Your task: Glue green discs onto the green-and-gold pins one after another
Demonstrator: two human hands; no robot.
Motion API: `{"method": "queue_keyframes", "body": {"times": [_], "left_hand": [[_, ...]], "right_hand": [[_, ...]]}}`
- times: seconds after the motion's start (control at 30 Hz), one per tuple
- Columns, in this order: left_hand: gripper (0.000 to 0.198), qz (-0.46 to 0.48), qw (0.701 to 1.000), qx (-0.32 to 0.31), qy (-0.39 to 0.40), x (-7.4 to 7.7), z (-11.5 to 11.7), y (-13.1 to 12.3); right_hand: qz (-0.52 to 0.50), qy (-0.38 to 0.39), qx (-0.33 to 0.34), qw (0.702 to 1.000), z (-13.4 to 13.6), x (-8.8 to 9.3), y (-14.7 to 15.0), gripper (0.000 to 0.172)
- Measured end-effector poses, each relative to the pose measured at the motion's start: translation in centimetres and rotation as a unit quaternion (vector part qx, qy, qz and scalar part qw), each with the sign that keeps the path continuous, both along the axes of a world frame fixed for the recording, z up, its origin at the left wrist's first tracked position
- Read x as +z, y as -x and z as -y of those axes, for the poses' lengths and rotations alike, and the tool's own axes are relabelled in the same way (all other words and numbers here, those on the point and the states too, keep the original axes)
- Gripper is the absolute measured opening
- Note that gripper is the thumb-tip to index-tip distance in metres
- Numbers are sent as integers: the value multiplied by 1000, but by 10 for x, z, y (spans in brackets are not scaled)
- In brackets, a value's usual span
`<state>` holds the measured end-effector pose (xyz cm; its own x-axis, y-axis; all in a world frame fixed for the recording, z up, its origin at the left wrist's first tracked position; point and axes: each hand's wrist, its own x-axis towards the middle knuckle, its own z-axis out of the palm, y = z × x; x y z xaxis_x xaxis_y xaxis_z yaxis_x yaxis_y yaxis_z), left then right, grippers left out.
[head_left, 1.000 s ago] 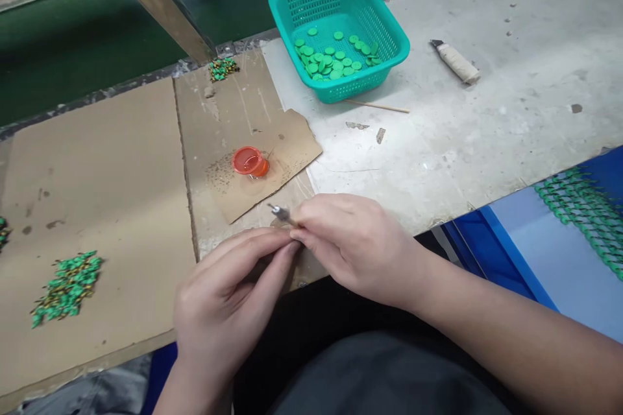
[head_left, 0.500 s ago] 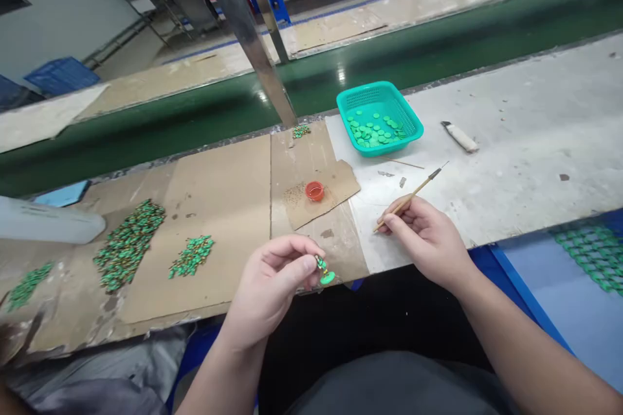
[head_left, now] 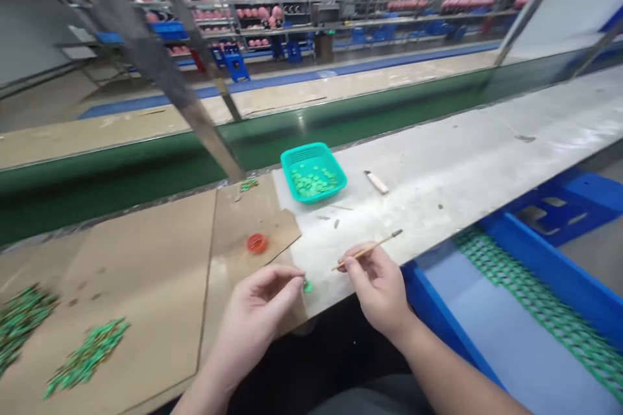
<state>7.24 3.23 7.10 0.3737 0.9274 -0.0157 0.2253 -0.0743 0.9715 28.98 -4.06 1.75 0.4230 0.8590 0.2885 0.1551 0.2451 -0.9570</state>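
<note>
Pinched in my left hand (head_left: 265,311) is a small green figurine (head_left: 307,285) on a round base, mostly hidden by the fingertips and blurred. My right hand (head_left: 379,288) grips a thin paintbrush (head_left: 366,251), its dark tip pointing up and to the right, away from the figurine. Beyond my left hand, a small red cup (head_left: 257,244) stands on a scrap of cardboard (head_left: 285,231). Farther back sits a turquoise basket (head_left: 341,189) holding several green discs (head_left: 311,183).
Piles of small green-and-brown pieces (head_left: 90,353) lie on cardboard (head_left: 160,272) at left. A white-handled knife (head_left: 376,182) rests right of the basket. At lower right, a blue crate (head_left: 455,337) holds rows of green pieces (head_left: 535,311). A green conveyor belt (head_left: 389,102) runs behind the table.
The view has swung up and to the right, showing more shelves and the blue crate. Both hands keep their hold on the figurine and the paintbrush.
</note>
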Motion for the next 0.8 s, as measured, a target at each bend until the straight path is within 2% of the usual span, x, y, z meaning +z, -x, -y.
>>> {"method": "queue_keyframes", "body": {"times": [0.17,0.23,0.3,0.37,0.5,0.6,0.7,0.8], "left_hand": [[30,-57,991,-84,-86,-25,-44,-128],[32,-77,986,-94,-112,-30,-59,-173],[32,-95,982,-99,-131,-33,-69,-203],[32,-110,979,-98,-143,-35,-73,-219],[34,-124,976,-91,-156,-35,-71,-222],[34,-118,976,-80,-164,-31,-62,-207],[33,-102,979,-64,-167,-23,-41,-173],[32,-77,982,-54,-161,-13,-9,-123]], "right_hand": [[7,-1,-63,998,42,3,-39,22],[2,5,-74,997,53,5,-50,25],[-4,12,-84,996,61,6,-58,28],[-7,19,-89,996,67,6,-62,30],[-8,29,-87,996,75,4,-64,34],[-6,34,-80,996,78,10,-67,31],[25,22,-61,998,66,33,-74,30],[113,26,-12,993,19,69,-80,36]]}}
